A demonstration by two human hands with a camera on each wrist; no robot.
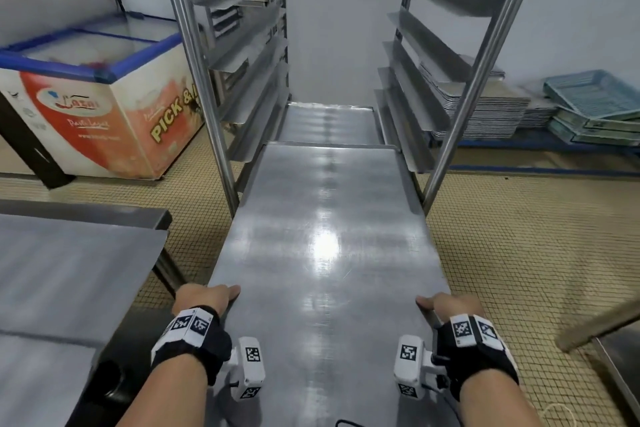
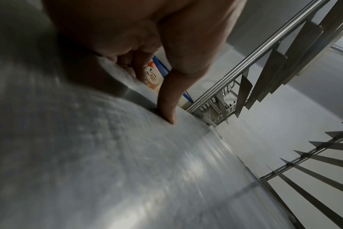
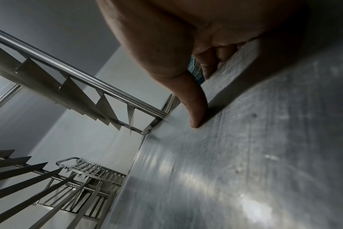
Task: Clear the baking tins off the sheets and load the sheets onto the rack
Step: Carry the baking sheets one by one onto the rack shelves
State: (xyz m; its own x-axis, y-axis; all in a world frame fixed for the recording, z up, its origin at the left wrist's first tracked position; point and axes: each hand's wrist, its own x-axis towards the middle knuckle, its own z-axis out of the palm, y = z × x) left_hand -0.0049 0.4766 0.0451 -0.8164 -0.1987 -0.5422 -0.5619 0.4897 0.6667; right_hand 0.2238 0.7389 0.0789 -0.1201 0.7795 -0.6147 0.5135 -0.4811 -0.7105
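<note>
A long bare metal baking sheet reaches from my hands into the steel rack, its far end between the rack's lowest side rails. My left hand grips its near left edge, thumb on top and fingers curled under. My right hand grips the near right edge the same way, thumb pressed on the sheet. Another sheet lies deeper in the rack, just beyond and below. No baking tins are in view.
A steel table stands at my left. A chest freezer with a blue rim sits left of the rack. Stacked sheets and blue crates lie on the floor at the right.
</note>
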